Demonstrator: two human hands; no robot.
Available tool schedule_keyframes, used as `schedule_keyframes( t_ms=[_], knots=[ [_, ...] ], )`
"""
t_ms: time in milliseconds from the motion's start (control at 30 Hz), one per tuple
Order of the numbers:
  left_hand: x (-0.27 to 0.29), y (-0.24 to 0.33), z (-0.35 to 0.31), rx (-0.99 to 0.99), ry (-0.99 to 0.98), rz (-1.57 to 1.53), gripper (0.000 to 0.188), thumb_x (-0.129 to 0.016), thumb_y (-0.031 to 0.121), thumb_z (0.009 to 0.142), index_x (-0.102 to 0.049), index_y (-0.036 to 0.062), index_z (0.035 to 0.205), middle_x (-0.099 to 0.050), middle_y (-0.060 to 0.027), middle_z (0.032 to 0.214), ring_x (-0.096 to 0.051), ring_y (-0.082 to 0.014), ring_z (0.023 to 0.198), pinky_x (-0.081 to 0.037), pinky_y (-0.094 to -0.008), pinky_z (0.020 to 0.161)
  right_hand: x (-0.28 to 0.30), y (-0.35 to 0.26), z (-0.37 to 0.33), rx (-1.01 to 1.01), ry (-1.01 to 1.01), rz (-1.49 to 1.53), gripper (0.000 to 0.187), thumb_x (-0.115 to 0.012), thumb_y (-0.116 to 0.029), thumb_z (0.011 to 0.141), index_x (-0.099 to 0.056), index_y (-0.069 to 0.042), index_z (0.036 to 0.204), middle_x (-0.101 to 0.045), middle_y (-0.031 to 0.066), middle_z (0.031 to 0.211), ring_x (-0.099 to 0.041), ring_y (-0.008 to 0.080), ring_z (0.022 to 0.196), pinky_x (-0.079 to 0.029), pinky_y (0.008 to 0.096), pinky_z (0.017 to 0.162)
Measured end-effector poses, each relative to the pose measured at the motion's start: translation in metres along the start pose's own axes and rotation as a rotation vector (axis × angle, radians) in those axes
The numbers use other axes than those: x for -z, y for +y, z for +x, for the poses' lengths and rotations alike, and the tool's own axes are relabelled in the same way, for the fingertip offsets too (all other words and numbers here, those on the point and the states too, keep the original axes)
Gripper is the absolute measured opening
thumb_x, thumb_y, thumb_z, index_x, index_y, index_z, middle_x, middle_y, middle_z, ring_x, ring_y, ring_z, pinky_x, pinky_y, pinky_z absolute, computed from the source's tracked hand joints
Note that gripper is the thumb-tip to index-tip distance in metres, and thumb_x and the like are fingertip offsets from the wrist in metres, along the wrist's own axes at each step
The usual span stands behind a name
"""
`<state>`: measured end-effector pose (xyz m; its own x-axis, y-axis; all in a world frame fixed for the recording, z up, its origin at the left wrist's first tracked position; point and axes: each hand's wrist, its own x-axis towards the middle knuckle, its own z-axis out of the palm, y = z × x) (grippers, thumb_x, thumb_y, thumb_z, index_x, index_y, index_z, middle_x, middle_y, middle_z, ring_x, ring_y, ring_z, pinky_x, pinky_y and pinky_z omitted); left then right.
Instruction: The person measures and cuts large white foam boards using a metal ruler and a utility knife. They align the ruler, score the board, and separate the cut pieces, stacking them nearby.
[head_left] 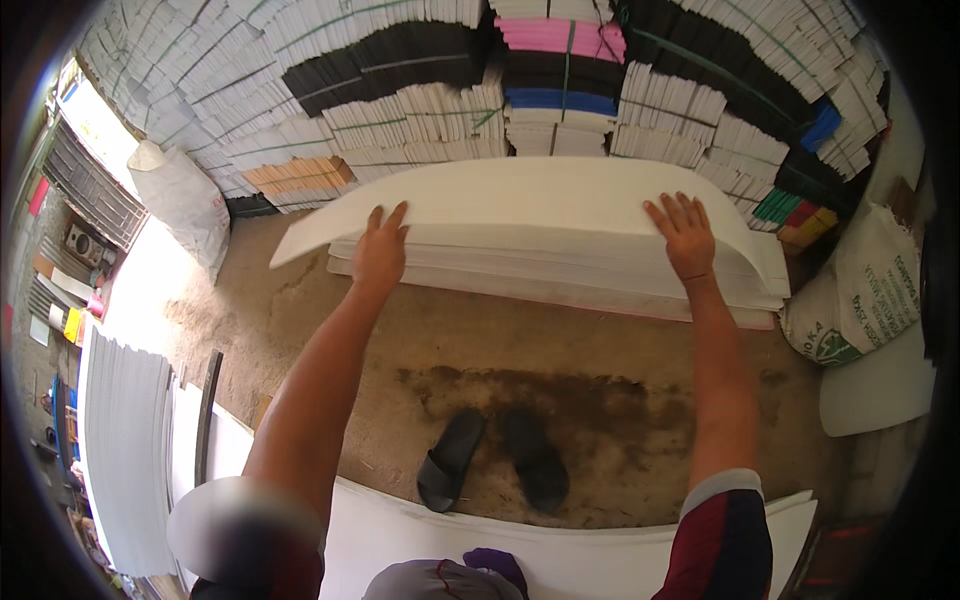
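Sleeves (728,535) are looming closest, left hand (380,255) and right hand (688,242) holding fingers (686,210) spread, white sheet (520,198) lying beneath them!

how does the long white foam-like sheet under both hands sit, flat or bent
Bent: the long white foam-like sheet bows upward, its two ends curving down beyond the left hand and right hand.

Black sandals (450,465) on floor (560,348), white sack (180,200) leftward

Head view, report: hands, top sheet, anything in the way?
Left hand, right hand: fingers over near edge of white top sheet, grip unclear. Sheet overhangs stack on left. No blockage seen; black sandals on floor.
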<state>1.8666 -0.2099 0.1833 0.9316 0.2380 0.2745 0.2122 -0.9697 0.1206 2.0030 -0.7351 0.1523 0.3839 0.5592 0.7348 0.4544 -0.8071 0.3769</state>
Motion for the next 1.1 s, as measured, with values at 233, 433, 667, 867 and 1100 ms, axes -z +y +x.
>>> schedule_keyframes(
  t_ms=[233,433,667,867,1100],
  knots=[
    [-0.087,0.049,-0.047,0.042,-0.601,-0.065,0.082,-0.072,0.049,0.099,-0.037,0.0234,0.168,-0.014,-0.0284,0.176,-0.031,-0.0485,0.158,-0.04,-0.0539,0.123,-0.072,-0.03,-0.064,-0.33,-0.586,-0.173,0.062,-0.061,-0.005,0.096,-0.063,-0.036,0.149,-0.065,0.0145,0.138,-0.059,0.0268,0.134,-0.049,0.0483,0.112],
    [-0.126,0.036,-0.111,0.021,-0.766,-0.123,0.071,-0.072,0.05,0.097,-0.054,0.0209,0.159,-0.018,-0.027,0.176,-0.026,-0.0457,0.161,-0.032,-0.0534,0.128,-0.114,-0.07,-0.099,-0.812,-1.001,0.022,0.059,-0.057,-0.015,0.103,-0.048,-0.021,0.161,-0.077,0.0197,0.101,-0.077,0.0325,0.094,-0.061,0.05,0.075],
    [-0.161,0.029,-0.116,0.106,-0.699,-0.251,0.063,-0.073,0.05,0.096,-0.066,0.014,0.148,-0.036,-0.0327,0.167,-0.035,-0.0467,0.156,-0.037,-0.052,0.125,-0.162,-0.191,-0.117,-1.444,-0.454,0.779,0.071,-0.061,-0.009,0.097,-0.04,-0.01,0.165,-0.071,0.0276,0.125,-0.07,0.0413,0.116,-0.057,0.0474,0.098],
    [-0.157,0.046,-0.118,0.105,-0.671,-0.421,0.063,-0.074,0.049,0.096,-0.067,0.0099,0.145,-0.039,-0.0367,0.163,-0.037,-0.0496,0.154,-0.037,-0.0535,0.124,-0.189,-0.263,-0.071,-1.603,-0.228,0.969,0.075,-0.068,-0.014,0.098,-0.035,0.006,0.163,-0.06,0.0299,0.147,-0.059,0.0454,0.135,-0.049,0.0477,0.113],
    [-0.154,0.045,-0.126,0.143,-0.685,-0.483,0.064,-0.074,0.049,0.096,-0.066,0.0094,0.146,-0.039,-0.037,0.163,-0.039,-0.0499,0.153,-0.04,-0.0536,0.122,-0.219,-0.186,-0.079,-1.567,-0.529,1.136,0.073,-0.063,-0.022,0.106,-0.031,-0.001,0.168,-0.054,0.021,0.157,-0.059,0.0307,0.131,-0.048,0.0386,0.106]
  ],
)
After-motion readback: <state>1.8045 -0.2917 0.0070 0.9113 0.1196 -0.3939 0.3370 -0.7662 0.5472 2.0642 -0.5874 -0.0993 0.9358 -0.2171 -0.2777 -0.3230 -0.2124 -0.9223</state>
